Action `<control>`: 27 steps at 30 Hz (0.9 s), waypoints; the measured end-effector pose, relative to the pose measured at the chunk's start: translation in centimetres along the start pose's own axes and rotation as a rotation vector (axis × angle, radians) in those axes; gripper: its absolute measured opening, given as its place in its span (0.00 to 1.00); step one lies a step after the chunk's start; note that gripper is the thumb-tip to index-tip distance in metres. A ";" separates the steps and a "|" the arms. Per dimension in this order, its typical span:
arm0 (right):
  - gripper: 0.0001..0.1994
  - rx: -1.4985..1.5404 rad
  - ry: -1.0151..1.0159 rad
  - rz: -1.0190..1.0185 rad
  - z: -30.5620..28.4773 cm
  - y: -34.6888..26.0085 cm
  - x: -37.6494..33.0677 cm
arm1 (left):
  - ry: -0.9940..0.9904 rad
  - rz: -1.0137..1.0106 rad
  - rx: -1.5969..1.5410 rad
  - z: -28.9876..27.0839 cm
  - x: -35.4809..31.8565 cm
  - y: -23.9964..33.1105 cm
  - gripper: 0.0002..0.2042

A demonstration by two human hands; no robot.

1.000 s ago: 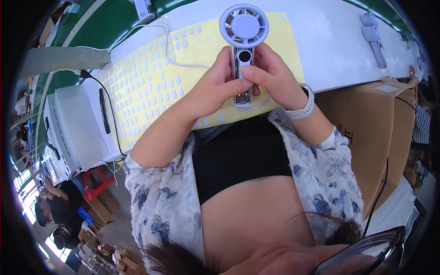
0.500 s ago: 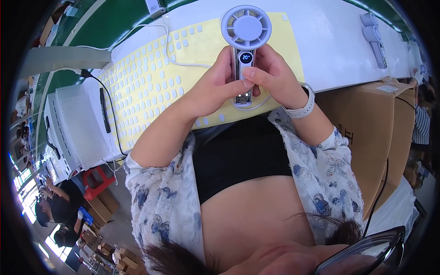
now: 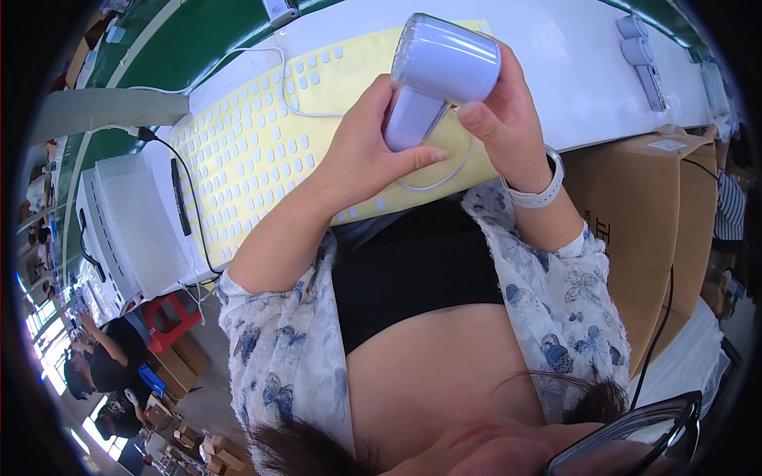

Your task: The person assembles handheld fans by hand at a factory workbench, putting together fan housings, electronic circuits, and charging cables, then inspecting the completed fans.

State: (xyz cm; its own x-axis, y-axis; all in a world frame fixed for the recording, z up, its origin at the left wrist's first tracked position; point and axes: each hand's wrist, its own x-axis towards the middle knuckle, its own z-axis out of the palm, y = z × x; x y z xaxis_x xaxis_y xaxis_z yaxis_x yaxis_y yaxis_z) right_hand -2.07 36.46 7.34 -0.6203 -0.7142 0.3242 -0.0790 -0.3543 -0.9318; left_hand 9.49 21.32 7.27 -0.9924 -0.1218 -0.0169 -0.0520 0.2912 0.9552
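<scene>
A pale lilac handheld fan (image 3: 451, 62) is held above the table, its drum-shaped head turned side-on and its handle slanting down to the left. My left hand (image 3: 361, 155) is closed around the handle, with the thumb stretched along the lower end. At the right side of the head, my right hand (image 3: 512, 119) grips with its fingers partly hidden behind it, the thumb standing off in front. Beneath the fan lies a yellow sheet (image 3: 361, 67) carrying rows of small pale oval stickers (image 3: 274, 143). A thin white cable (image 3: 283, 79) runs across that sheet.
More lilac fans (image 3: 637, 51) lie at the table's far right. A large cardboard box (image 3: 627, 214) stands right of me. At left are a stack of clear plastic sheets (image 3: 135, 214), a black cable (image 3: 186, 170) and a grey post (image 3: 119, 111). Co-workers (image 3: 111, 357) sit beyond a red stool (image 3: 169, 321).
The fan has turned from its front, with a lit display, to its side. My right hand has moved from the handle up to the head; my left still holds the handle.
</scene>
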 end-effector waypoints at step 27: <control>0.36 0.443 -0.093 0.069 -3.1 -0.8 0.9 | 0.226 0.354 0.120 0.7 0.1 -0.9 0.39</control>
State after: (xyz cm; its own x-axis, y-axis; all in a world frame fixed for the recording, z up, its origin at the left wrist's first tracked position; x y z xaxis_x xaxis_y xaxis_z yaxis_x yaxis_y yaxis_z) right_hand -4.98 37.94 7.86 -0.5383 -0.7892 0.2954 0.3143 -0.5133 -0.7986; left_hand 9.38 21.76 6.21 -0.9026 -0.1953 0.3836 0.2616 0.4587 0.8492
